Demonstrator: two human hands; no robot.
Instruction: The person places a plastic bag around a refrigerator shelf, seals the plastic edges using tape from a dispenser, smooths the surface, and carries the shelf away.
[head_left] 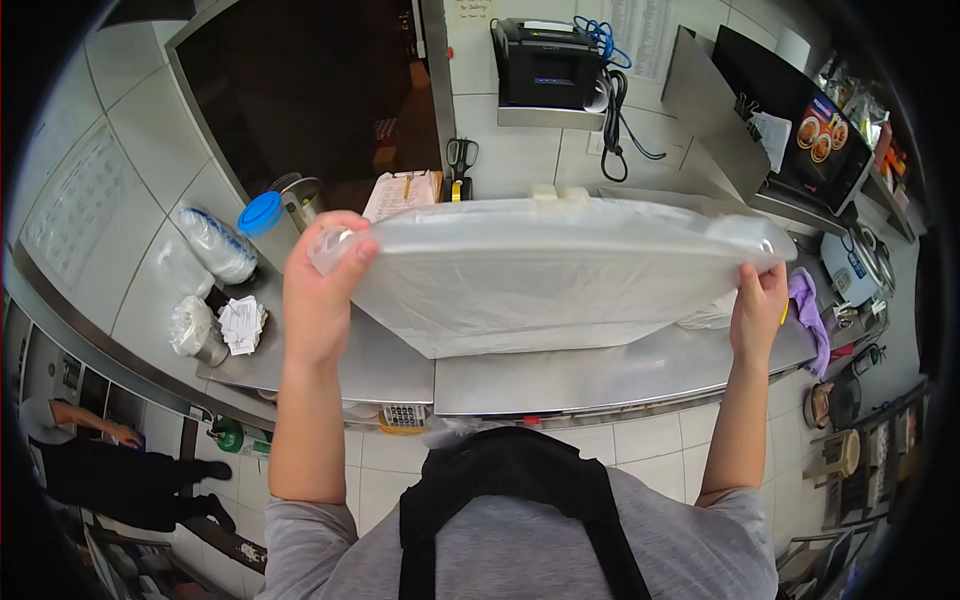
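Note:
A large translucent white plastic bag (530, 290) is stretched wide above the steel counter (600, 385). My left hand (325, 275) grips its upper left corner, with plastic bunched between thumb and fingers. At the opposite corner, my right hand (757, 305) pinches the edge between thumb and fingers. The bag's top edge runs nearly level between both hands, and its lower edge hangs at the counter. Whatever may lie behind or inside the bag is hidden.
Behind stand a blue-lidded container (262, 215), scissors (461, 155), and a clipboard with papers (403, 193). A black printer (548, 65) sits on a wall shelf beside a monitor (800, 120). A purple cloth (808, 315) hangs at right. Another person (110, 470) is at lower left.

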